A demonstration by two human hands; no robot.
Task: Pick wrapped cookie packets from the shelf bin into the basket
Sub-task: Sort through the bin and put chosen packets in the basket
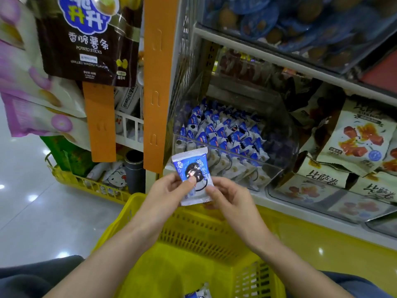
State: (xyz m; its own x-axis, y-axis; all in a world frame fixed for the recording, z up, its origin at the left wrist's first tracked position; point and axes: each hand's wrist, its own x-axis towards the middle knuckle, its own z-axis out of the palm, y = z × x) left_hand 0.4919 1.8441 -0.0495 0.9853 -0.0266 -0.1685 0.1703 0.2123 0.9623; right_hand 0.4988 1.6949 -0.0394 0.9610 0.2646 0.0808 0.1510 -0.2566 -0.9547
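Both hands pinch one blue-and-white cookie packet (192, 175) above the yellow basket (137, 214): left hand (169, 191) at its nine o'clock edge, right hand (228, 195) at four o'clock. At one o'clock, the clear shelf bin (285, 147) holds many like packets. Another packet (198, 293) lies in the basket.

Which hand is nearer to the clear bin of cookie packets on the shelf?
Right. The right hand sits just below the clear bin's front edge, while the left hand is farther left, beyond the bin's corner.
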